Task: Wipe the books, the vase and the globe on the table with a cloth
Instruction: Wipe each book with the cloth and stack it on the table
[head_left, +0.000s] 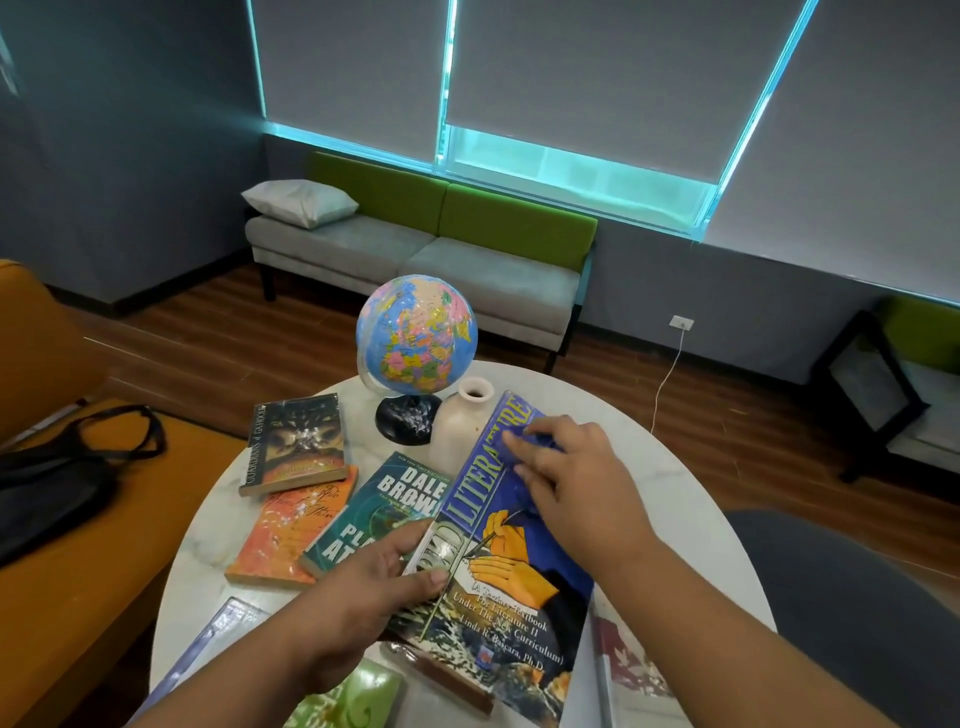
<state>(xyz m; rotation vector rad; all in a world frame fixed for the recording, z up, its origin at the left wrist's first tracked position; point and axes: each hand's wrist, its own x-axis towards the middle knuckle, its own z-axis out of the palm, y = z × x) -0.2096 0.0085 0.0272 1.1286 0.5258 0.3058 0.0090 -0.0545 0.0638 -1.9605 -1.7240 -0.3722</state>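
One large blue literature book lies tilted at centre frame on the round white table. The right hand presses what looks like a blue cloth onto the upper cover, fingers spread. The left hand grips the book's left edge, thumb on top. Just behind stand the vase and the globe. Three paperbacks lie to the left.
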